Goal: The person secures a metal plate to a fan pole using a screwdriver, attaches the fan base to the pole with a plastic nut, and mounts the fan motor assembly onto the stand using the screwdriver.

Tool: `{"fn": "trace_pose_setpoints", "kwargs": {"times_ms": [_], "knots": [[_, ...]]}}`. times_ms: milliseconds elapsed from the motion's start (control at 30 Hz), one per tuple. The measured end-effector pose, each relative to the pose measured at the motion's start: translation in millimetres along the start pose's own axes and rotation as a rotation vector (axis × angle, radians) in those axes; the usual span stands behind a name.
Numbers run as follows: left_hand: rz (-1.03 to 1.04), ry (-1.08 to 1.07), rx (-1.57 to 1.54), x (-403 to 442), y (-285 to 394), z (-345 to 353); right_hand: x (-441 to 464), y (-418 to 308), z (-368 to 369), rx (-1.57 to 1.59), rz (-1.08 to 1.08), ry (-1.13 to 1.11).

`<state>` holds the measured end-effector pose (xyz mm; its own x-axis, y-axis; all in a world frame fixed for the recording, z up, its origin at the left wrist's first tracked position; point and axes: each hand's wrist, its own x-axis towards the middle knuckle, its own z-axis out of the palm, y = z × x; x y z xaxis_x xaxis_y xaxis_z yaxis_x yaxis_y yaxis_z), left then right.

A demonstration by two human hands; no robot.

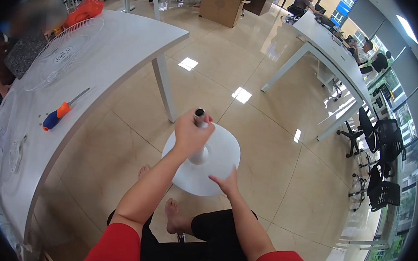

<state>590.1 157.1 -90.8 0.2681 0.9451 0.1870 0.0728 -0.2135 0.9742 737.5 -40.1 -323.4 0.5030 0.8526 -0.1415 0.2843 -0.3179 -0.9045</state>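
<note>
A white round base (224,148) with a short upright pole (200,113) is in front of my knees, above the tiled floor. The pole's top end shows a dark opening. My left hand (192,133) is closed around the pole near its top, hiding part of it. At the near right rim of the base, my right hand (227,181) grips the edge with its thumb on the upper face; the other fingers are partly hidden.
On the white table (123,35) at left lie a screwdriver (57,116), a clear fan grille (64,55), a small clear part (17,153) and a red bag (85,11). A person sits beyond it. Another table (317,38) and black chairs (388,138) stand at right.
</note>
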Motion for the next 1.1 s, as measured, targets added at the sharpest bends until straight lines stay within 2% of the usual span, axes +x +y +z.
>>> {"fn": "trace_pose_setpoints", "kwargs": {"times_ms": [33, 67, 100, 167, 200, 233, 267, 300, 333, 400, 433, 467, 500, 533, 600, 633, 700, 767, 900, 967, 1067, 1100], "knots": [[0.094, -0.121, 0.02, -4.3, -2.9, 1.9, 10.5, -17.5, 6.4, -0.084, -0.199, 0.11], [0.184, -0.242, 0.039, -10.0, -6.2, 3.7, 21.5, -44.0, 9.3, -0.018, -0.308, 0.047], [0.173, -0.242, 0.044, -11.5, -10.0, 3.3, 32.5, -72.2, 11.9, 0.052, -0.418, -0.016], [0.266, -0.508, 0.027, -7.2, -18.4, 2.8, 52.4, -119.9, 13.0, 0.024, -0.451, -0.081], [0.263, -0.507, 0.03, -7.8, -22.7, 4.6, 57.5, -129.8, 14.6, -0.011, -0.495, -0.144], [0.336, -0.607, 0.074, -9.1, -27.5, 5.7, 62.4, -117.5, 22.0, -0.007, -0.491, -0.146], [0.409, -0.704, 0.118, -9.8, -31.0, 6.0, 71.3, -98.6, 31.9, 0.069, -0.384, -0.152], [0.414, -0.748, 0.201, -8.6, -29.9, 4.8, 77.2, -87.5, 41.2, 0.144, -0.278, -0.158], [0.407, -0.747, 0.205, -8.3, -35.7, 4.0, 72.2, -83.8, 49.6, 0.149, -0.275, -0.164], [0.31, -0.876, 0.266, -4.4, -56.3, 4.0, 60.6, -76.9, 71.4, 0.083, -0.368, 0.11], [0.302, -0.873, 0.269, -7.3, -66.9, 6.0, 55.2, -78.9, 85.7, 0.166, -0.378, 0.227], [0.268, -0.764, 0.157, -14.5, -77.5, 10.8, 54.4, -74.3, 96.9, 0.17, -0.376, 0.218], [0.233, -0.655, 0.049, -22.0, -86.3, 15.7, 54.1, -67.4, 108.4, 0.064, -0.363, 0.34], [0.223, -0.652, 0.057, -28.4, -92.6, 21.4, 54.1, -66.6, 116.0, -0.043, -0.348, 0.46], [0.148, -0.282, -0.044, -43.3, -104.8, 33.4, 51.0, -61.3, 128.6, 0.027, -0.309, 0.466], [0.151, -0.255, -0.053, -45.6, -115.9, 36.8, 51.6, -55.8, 135.4, -0.016, -0.277, 0.494], [0.108, -0.265, -0.035, -46.1, -134.5, 42.3, 52.6, -45.7, 146.1, -0.065, -0.244, 0.518], [0.073, -0.266, -0.024, -44.7, -149.2, 46.8, 53.5, -37.1, 154.4, 0.194, -0.084, 0.564], [0.095, -0.316, 0.023, -45.9, -167.4, 42.4, 56.4, -12.3, 163.9, 0.092, -0.107, 0.521], [0.074, -0.335, 0.034, -48.0, -174.0, 38.0, 63.2, 9.6, 175.1, 0.305, -0.075, 0.54], [0.193, -0.31, -0.023, -50.2, -196.6, 39.5, 57.9, -42.9, 160.1, 0.396, -0.079, 0.429], [0.19, -0.319, -0.029, -50.9, -196.3, 37.0, 73.9, 7.6, 190.3, 0.035, -0.129, 0.533]]}}
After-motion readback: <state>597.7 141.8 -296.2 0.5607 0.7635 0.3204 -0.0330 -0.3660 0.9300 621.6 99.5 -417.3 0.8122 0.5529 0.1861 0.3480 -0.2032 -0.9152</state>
